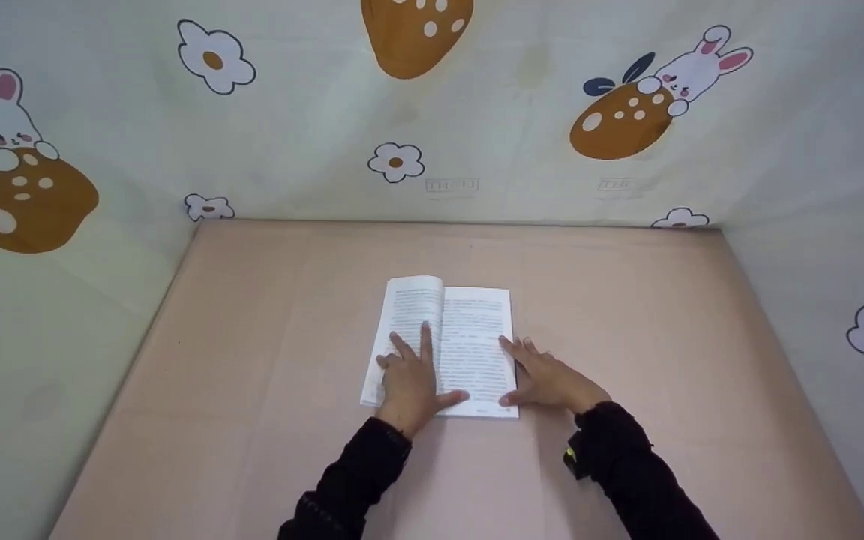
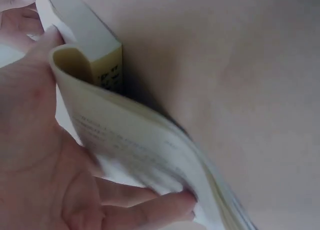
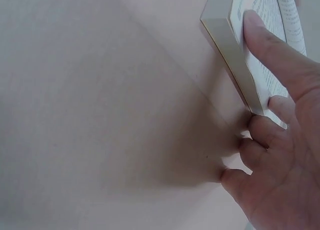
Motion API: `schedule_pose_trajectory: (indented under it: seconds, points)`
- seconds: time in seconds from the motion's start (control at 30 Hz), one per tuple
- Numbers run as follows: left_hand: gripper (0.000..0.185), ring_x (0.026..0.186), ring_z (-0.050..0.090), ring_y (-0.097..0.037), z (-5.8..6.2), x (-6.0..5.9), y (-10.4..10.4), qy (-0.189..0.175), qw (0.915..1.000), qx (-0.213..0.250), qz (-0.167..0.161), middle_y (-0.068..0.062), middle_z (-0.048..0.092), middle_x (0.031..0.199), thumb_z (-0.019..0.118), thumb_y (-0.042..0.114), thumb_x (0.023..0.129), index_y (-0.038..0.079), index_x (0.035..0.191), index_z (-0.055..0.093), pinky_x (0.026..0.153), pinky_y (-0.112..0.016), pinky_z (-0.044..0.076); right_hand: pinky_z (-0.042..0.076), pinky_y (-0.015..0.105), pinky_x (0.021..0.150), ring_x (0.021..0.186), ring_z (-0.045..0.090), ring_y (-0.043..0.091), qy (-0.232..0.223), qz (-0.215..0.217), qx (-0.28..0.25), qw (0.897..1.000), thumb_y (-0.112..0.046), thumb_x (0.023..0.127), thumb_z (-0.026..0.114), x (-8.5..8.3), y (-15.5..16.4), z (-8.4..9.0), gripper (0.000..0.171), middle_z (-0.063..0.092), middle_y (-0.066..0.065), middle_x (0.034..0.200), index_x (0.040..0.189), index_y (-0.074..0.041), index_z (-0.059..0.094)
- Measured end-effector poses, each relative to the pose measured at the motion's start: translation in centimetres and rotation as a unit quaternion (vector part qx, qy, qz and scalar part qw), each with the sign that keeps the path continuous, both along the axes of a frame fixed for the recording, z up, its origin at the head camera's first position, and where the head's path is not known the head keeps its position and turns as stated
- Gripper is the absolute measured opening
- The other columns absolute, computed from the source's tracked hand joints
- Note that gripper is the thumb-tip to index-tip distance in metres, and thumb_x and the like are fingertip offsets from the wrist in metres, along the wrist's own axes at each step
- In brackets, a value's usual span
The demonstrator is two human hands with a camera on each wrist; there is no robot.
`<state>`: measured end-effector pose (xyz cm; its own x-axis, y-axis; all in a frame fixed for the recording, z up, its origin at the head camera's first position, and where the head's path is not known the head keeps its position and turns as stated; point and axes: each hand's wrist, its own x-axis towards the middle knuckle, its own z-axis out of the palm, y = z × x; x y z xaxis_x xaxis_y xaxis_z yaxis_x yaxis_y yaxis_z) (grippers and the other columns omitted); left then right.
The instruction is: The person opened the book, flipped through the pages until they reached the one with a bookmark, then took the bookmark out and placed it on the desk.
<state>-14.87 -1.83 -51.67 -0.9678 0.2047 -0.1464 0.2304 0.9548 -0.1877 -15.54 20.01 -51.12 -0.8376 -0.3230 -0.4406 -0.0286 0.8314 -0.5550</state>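
Note:
A thick paperback book (image 1: 475, 352) lies face up and spread on the table, lines of print on both pages. My left hand (image 1: 409, 382) presses on the left page with fingers spread, its thumb reaching across the fold onto the right page. In the left wrist view the left-hand pages (image 2: 135, 140) bow up in a curve beside the thick page block (image 2: 82, 28). At the book's right edge, my right hand (image 1: 552, 380) rests its thumb (image 3: 270, 45) and index fingertip on the right page. Its other fingers touch the tabletop beside the cover.
The table (image 1: 252, 315) has a plain tan covering. Behind it and along both sides hangs a pale cloth (image 1: 312, 112) printed with rabbits, flowers and brown fruit. Dark sleeves cover both forearms, and a small black device (image 1: 576, 456) sits at the right wrist.

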Motion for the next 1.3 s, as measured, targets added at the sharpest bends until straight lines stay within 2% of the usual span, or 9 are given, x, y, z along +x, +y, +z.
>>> schedule_pose_trajectory:
  seconds: [0.13, 0.2, 0.3, 0.63, 0.8, 0.93, 1.03, 1.2, 1.3]
  points:
    - [0.106, 0.098, 0.060, -0.047, -0.06, 0.03, 0.42, -0.003, 0.9998, -0.018, -0.012, -0.036, 0.032, 0.141, 0.030, 0.092, 0.063, 0.033, 0.150, 0.014, 0.067, -0.036, 0.056, 0.009, 0.054, 0.114, 0.143, 0.004, 0.035, -0.009, 0.011, -0.007, 1.000, -0.039, 0.075, 0.075, 0.14, 0.17, 0.25, 0.099, 0.005, 0.020, 0.155, 0.151, -0.017, 0.014]
    - [0.102, 0.099, 0.059, -0.049, 0.00, 0.01, 0.63, -0.007, 0.9997, -0.020, -0.008, -0.035, 0.030, 0.142, 0.029, 0.093, 0.062, 0.039, 0.148, 0.015, 0.057, -0.033, 0.055, 0.008, 0.055, 0.114, 0.143, 0.003, 0.035, -0.011, 0.013, -0.007, 1.000, -0.039, 0.074, 0.075, 0.11, 0.19, 0.23, 0.100, 0.004, 0.020, 0.155, 0.151, -0.018, 0.014]
    - [0.099, 0.097, 0.060, -0.048, -0.04, -0.09, 0.80, -0.001, 0.9995, -0.029, -0.012, -0.035, 0.031, 0.142, 0.028, 0.094, 0.061, 0.044, 0.146, 0.016, 0.054, -0.032, 0.053, 0.006, 0.056, 0.114, 0.143, 0.001, 0.035, -0.014, 0.020, -0.009, 1.000, -0.038, 0.073, 0.076, 0.06, 0.26, 0.28, 0.102, 0.002, 0.020, 0.155, 0.151, -0.016, 0.013]
    - [0.094, 0.097, 0.060, -0.050, -0.14, -0.05, 1.06, 0.008, 0.9995, -0.028, -0.012, -0.035, 0.033, 0.141, 0.029, 0.092, 0.063, 0.047, 0.145, 0.018, 0.056, -0.034, 0.055, 0.002, 0.052, 0.116, 0.144, -0.004, 0.033, -0.025, 0.015, -0.015, 0.999, -0.033, 0.067, 0.081, 0.08, 0.35, 0.02, 0.110, 0.000, 0.020, 0.155, 0.151, -0.017, 0.012]
    - [0.094, 0.095, 0.062, -0.048, -0.27, -0.05, 1.04, 0.007, 0.9993, -0.033, -0.015, -0.035, 0.033, 0.141, 0.028, 0.091, 0.063, 0.046, 0.145, 0.018, 0.055, -0.034, 0.055, 0.002, 0.051, 0.116, 0.144, -0.003, 0.032, -0.017, 0.017, -0.015, 1.000, -0.031, 0.068, 0.080, 0.10, 0.19, -0.04, 0.108, 0.003, 0.020, 0.155, 0.151, -0.015, 0.013]
    - [0.090, 0.095, 0.062, -0.048, -0.41, -0.03, 0.99, 0.020, 0.9989, -0.037, -0.018, -0.035, 0.036, 0.139, 0.025, 0.090, 0.065, 0.047, 0.144, 0.020, 0.053, -0.033, 0.054, 0.004, 0.053, 0.115, 0.144, 0.000, 0.034, -0.010, 0.012, -0.009, 1.000, -0.033, 0.069, 0.079, 0.08, 0.11, 0.03, 0.105, 0.004, 0.021, 0.155, 0.151, -0.016, 0.015]
    - [0.087, 0.096, 0.060, -0.050, -0.37, 0.06, 0.93, 0.022, 0.9995, -0.016, -0.016, -0.035, 0.036, 0.139, 0.025, 0.089, 0.068, 0.046, 0.144, 0.024, 0.052, -0.032, 0.054, 0.008, 0.056, 0.114, 0.142, 0.004, 0.038, -0.005, 0.005, -0.002, 1.000, -0.035, 0.071, 0.078, 0.04, 0.01, -0.01, 0.102, 0.006, 0.023, 0.154, 0.150, -0.015, 0.018]
    - [0.091, 0.102, 0.054, -0.056, 0.09, 0.19, 0.56, -0.019, 0.9992, 0.030, -0.015, -0.037, 0.028, 0.142, 0.027, 0.090, 0.067, 0.044, 0.144, 0.024, 0.058, -0.037, 0.056, 0.014, 0.059, 0.111, 0.138, 0.014, 0.046, 0.011, -0.008, 0.005, 1.000, -0.039, 0.074, 0.075, -0.17, -0.29, -0.17, 0.094, 0.013, 0.028, 0.151, 0.148, -0.011, 0.025]
    - [0.098, 0.104, 0.052, -0.058, 0.42, 0.26, 0.18, -0.042, 0.9977, 0.044, -0.031, -0.039, 0.023, 0.143, 0.033, 0.092, 0.063, 0.040, 0.146, 0.023, 0.070, -0.044, 0.056, 0.020, 0.058, 0.110, 0.137, 0.020, 0.046, 0.023, -0.022, 0.010, 0.999, -0.039, 0.076, 0.074, -0.26, -0.50, -0.16, 0.087, 0.018, 0.028, 0.150, 0.145, -0.010, 0.030]
